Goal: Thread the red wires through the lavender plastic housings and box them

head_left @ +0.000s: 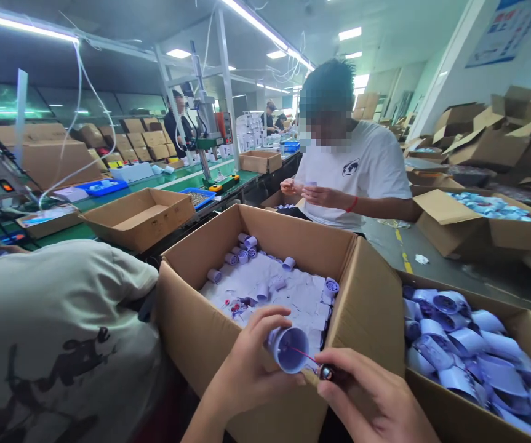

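My left hand point(242, 360) is wrapped round a pale violet plastic cup point(293, 362), its open end tilted towards me. In my right hand point(376, 391), a small dark cylindrical part with a shiny end point(326, 372) is pinched between thumb and fingers, just right of the cup. A thin red wire point(303, 353) runs from that part into the cup. Below and beyond my hands, a large cardboard box point(200, 335) holds a pale layer with several similar cups point(262, 291) and small red and dark pieces point(237, 306) on top.
At the right stands a box full of violet cups point(466, 341). A co-worker in a white shirt point(371, 160) sits opposite, handling a small part. Another person's grey-shirted back point(57, 326) is close on my left. A green workbench point(173, 178) with a press point(205, 123) runs behind.
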The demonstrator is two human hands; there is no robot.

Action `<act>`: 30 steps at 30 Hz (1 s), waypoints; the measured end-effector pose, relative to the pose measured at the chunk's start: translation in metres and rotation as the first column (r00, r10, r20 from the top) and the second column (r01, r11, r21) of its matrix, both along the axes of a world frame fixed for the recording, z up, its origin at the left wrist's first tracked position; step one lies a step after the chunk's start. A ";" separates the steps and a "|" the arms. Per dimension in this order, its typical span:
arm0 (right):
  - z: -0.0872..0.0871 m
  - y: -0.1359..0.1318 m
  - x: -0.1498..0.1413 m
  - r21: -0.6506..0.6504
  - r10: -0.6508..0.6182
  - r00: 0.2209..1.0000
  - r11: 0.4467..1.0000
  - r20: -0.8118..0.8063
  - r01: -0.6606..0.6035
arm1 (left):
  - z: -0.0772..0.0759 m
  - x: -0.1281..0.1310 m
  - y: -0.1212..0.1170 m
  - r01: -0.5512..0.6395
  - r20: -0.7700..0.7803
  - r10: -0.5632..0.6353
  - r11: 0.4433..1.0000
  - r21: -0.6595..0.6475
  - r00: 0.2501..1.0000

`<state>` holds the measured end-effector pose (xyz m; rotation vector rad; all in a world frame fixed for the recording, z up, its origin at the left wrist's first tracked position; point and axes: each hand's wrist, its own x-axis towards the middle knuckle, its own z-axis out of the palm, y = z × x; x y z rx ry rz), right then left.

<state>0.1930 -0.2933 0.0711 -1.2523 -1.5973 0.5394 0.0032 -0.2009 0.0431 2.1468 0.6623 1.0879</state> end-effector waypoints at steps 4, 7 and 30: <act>-0.003 0.002 -0.007 0.061 -0.042 0.988 0.998 0.146 0.033 | 0.007 -0.004 -0.003 0.042 -0.039 -0.041 0.999 0.014 0.998; -0.006 0.006 -0.016 0.140 -0.084 0.977 0.989 0.197 0.056 | 0.008 -0.005 -0.001 0.113 0.002 -0.113 0.994 -0.007 0.994; -0.012 0.007 -0.017 0.140 -0.182 0.940 0.979 0.288 0.147 | -0.002 0.006 -0.003 0.450 0.357 -0.325 0.817 -0.359 0.875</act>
